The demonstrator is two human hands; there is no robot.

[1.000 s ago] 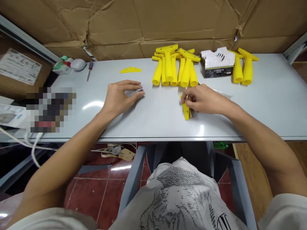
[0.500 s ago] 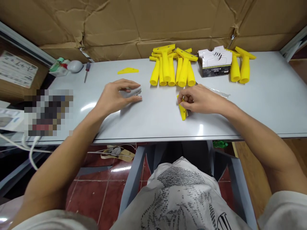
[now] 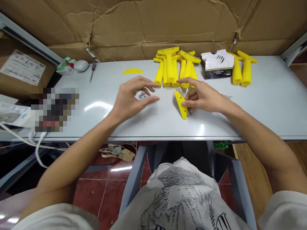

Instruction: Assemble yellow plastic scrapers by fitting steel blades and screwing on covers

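Between thumb and fingers, my right hand (image 3: 200, 95) grips a yellow plastic plate (image 3: 180, 105) with two small holes, tilted up near the table's front. A thin pale piece shows behind that plate, mostly hidden. My left hand (image 3: 135, 95) is open, thumb and fingers apart, holding nothing. Beneath its fingers lies a small pile of screws (image 3: 142, 95), partly covered. A second yellow plate (image 3: 132, 71) lies flat beyond my left hand. Several yellow scraper handles (image 3: 170, 68) lean together at the back, just past both hands.
A black and white box (image 3: 217, 65) stands at the back right, with more yellow handles (image 3: 246, 72) beside it. A screwdriver (image 3: 92, 72) and a white mouse-like object (image 3: 81, 65) lie back left. Cardboard (image 3: 168, 25) lines the rear. White cables (image 3: 38, 148) hang at left.
My left hand has moved right, away from the screws toward the yellow plate in my right hand. That plate is now raised and turned, and my right index finger has stretched out.
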